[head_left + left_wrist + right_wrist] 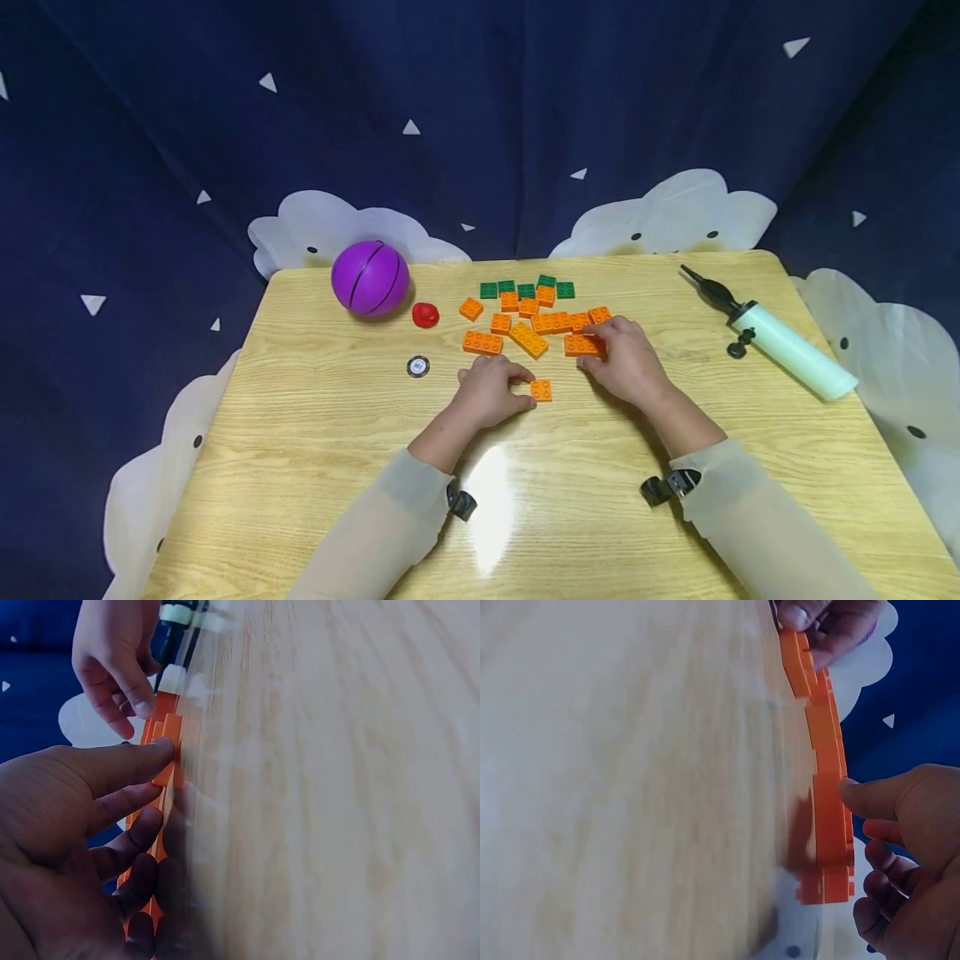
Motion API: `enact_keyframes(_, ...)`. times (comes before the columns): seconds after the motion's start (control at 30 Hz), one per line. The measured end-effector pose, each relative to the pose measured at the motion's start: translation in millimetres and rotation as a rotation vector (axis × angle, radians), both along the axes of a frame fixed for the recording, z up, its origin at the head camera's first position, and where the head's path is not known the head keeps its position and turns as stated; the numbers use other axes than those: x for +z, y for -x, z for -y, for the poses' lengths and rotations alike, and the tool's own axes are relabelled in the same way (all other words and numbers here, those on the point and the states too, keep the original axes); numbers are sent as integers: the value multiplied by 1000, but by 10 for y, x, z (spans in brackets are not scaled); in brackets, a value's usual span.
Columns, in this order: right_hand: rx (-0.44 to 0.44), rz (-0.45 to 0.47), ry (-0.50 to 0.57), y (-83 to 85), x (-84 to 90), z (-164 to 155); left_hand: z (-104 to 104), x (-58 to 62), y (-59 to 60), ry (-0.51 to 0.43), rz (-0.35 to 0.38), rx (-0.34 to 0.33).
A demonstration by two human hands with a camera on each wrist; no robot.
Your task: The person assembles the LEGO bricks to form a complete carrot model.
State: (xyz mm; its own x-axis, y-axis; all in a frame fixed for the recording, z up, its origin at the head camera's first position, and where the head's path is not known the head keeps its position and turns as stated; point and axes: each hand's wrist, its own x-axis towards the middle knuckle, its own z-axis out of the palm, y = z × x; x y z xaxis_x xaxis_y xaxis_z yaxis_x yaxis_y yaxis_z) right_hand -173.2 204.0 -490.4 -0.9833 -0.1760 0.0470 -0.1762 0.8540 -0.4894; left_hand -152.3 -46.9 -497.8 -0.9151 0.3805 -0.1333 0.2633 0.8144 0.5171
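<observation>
My left hand [491, 392] pinches a small square orange toy brick [542, 391] at its left side, thumb at the near edge and index finger at the far edge. The left wrist view shows the thumb against this brick [172, 735]. My right hand [628, 360] is over the right end of a longer orange brick [581, 346], thumb at its near side and index finger at its far side. Its right end is hidden by the hand. A yellow-orange brick [528, 340] and another long orange brick [482, 342] lie left of it.
Behind are more orange bricks [551, 322] and several green bricks [565, 290]. Left of them lie a small red object [425, 315], a round chip [417, 367] and a purple ball [371, 278]. A hand pump [795, 350] lies at the table's [300, 467] right.
</observation>
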Motion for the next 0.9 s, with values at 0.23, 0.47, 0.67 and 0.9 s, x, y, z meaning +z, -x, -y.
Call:
enact_keyframes(0.23, 9, 24, -34, 65, -17, -89, -2, -11, 3, 3, 3, -1)
enact_keyframes(0.47, 0, 53, -53, 104, -39, -117, -3, -1, 2, -3, 8, 3)
enact_keyframes(0.67, 6, 55, -45, 91, -38, -128, -5, -2, 2, -5, 15, 5)
enact_keyframes(0.9, 22, 32, -10, 12, 7, -106, -1, 0, -2, -7, 18, 10)
